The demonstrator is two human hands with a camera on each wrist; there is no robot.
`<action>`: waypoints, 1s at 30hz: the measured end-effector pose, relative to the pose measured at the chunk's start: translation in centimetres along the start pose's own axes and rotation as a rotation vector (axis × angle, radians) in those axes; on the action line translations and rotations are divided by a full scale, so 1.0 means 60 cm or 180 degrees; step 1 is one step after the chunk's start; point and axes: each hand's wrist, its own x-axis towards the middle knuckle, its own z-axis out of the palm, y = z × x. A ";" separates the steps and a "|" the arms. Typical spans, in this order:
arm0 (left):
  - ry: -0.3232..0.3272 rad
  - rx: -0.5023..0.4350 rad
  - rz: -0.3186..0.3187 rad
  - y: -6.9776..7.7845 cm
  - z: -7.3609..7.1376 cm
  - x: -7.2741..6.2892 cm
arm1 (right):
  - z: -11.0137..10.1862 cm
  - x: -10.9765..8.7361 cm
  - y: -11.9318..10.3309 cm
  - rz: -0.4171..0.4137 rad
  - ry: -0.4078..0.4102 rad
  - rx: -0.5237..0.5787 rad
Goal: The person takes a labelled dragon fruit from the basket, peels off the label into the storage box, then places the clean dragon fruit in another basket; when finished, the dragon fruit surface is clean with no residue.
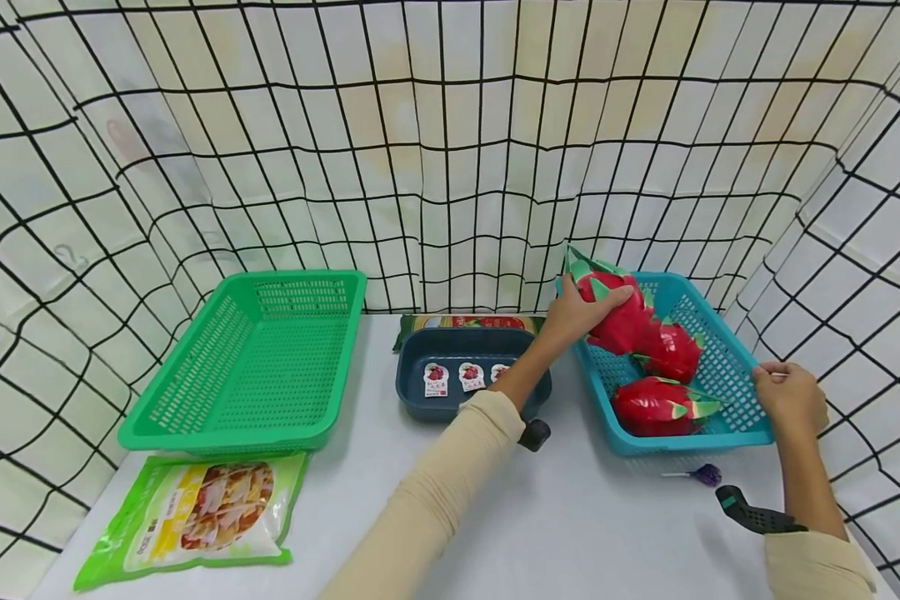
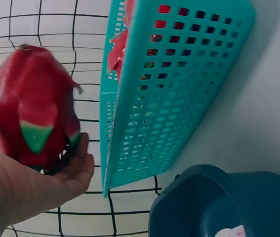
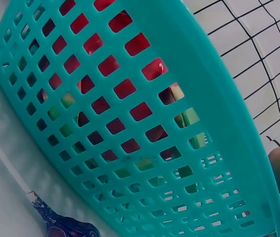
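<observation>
My left hand (image 1: 577, 315) grips a red dragon fruit (image 2: 36, 106) with green leaf tips, thumb and fingers curled round it. In the left wrist view the fruit hangs beside the blue basket's wall, above rim height. Inside the blue basket (image 1: 607, 412) lie more dragon fruits, one near the front (image 1: 656, 406) and another behind it (image 1: 671, 350). At the basket's right front corner, my right hand (image 1: 791, 398) pinches the rim. Only a few of its fingers show at the edge of the right wrist view.
A green basket (image 1: 285, 367) stands at the left, with a bright green food bag (image 1: 217, 512) before it. Between the baskets is a dark blue tub (image 1: 420, 408) holding small stickers (image 1: 436, 379), with a long packet (image 1: 465, 322) behind. A lollipop (image 1: 707, 475) lies before the blue basket. Netting surrounds the table.
</observation>
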 end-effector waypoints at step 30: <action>0.0123 0.3048 -0.0779 0.028 0.141 0.035 | -0.002 0.001 0.001 0.0021 0.0047 0.0057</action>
